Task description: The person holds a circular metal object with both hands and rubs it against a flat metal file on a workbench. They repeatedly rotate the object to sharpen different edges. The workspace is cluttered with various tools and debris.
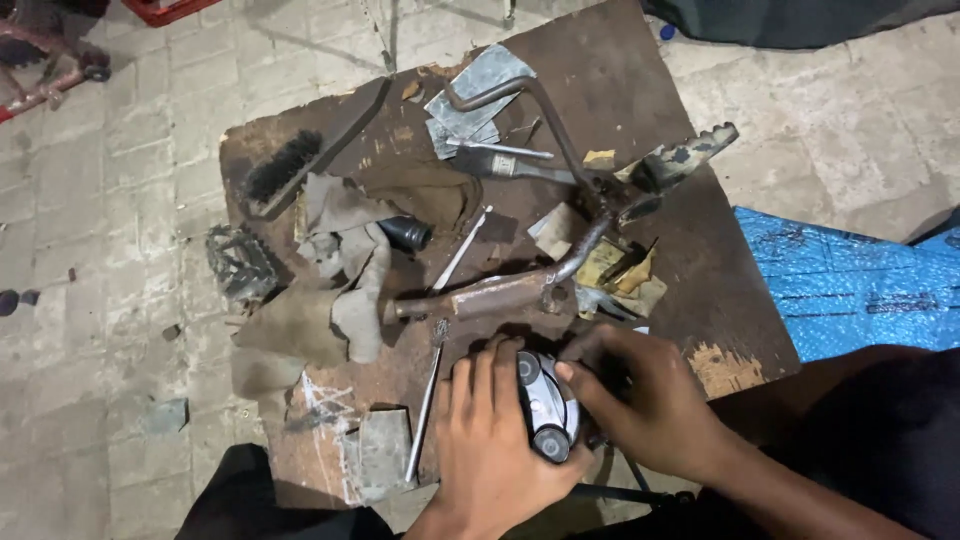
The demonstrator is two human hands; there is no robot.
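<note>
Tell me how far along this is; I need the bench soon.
Done: nothing looks finished or set aside. In hand: the left hand and right hand both grip a round metal part at the near edge of the wooden board. Left: the rusty bent rod, paintbrush, wire brush and rags lie scattered, so the bench is not free.
</note>
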